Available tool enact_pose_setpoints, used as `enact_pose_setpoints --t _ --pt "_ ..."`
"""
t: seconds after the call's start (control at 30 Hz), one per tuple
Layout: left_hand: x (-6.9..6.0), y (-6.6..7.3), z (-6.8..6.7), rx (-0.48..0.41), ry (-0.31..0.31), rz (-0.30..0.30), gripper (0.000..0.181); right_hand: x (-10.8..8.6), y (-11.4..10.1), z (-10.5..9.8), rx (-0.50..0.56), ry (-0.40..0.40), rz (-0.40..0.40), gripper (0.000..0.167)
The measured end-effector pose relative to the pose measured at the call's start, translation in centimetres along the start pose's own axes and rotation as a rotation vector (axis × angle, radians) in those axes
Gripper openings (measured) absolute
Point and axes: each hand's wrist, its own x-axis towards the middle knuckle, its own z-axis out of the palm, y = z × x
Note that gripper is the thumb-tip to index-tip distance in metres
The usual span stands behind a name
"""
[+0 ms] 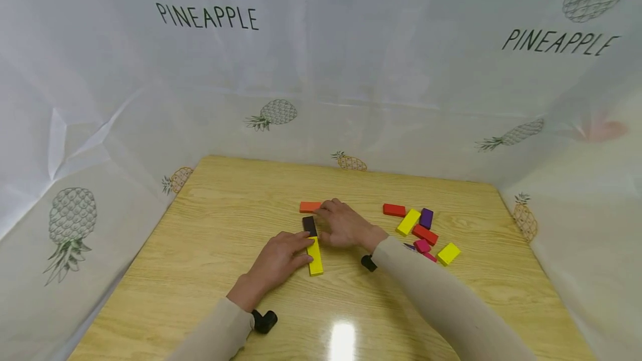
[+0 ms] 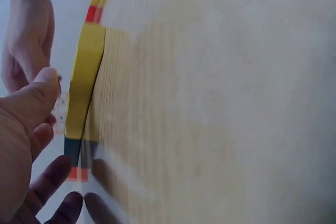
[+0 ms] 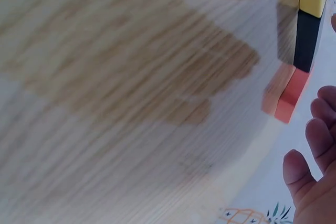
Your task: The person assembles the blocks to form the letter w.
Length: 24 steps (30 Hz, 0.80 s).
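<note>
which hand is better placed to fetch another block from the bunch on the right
Right, most likely: the right hand is mostly right of the black-and-yellow row, nearer the loose blocks. The left hand is mostly left of it and would probably have to reach past the right arm.

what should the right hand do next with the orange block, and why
I'd probably turn the orange block in line with the black-and-yellow row: it lies crosswise just beyond the row's black end, and the right hand is close beside it.
</note>
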Motion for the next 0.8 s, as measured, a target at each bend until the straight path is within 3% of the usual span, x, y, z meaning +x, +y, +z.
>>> enact_pose_setpoints --t 0.27,0.4,0.8 --pt "1.4 -1.1 -0.7 -0.081 -0.149 -0.033 0.056 -1.4 1.0 -0.1 0.011 0.003 0.045 0.059" --pt "1.6 -1.6 -0.7 -0.049 -0.201 -0.014 0.056 -2.0 1.3 0.0 0.015 0.014 0.055 0.059" --pt "1.6 -1.7 -0.7 -0.002 -0.202 0.001 0.053 -4.2 2.5 -0.3 0.009 0.039 0.096 0.058"
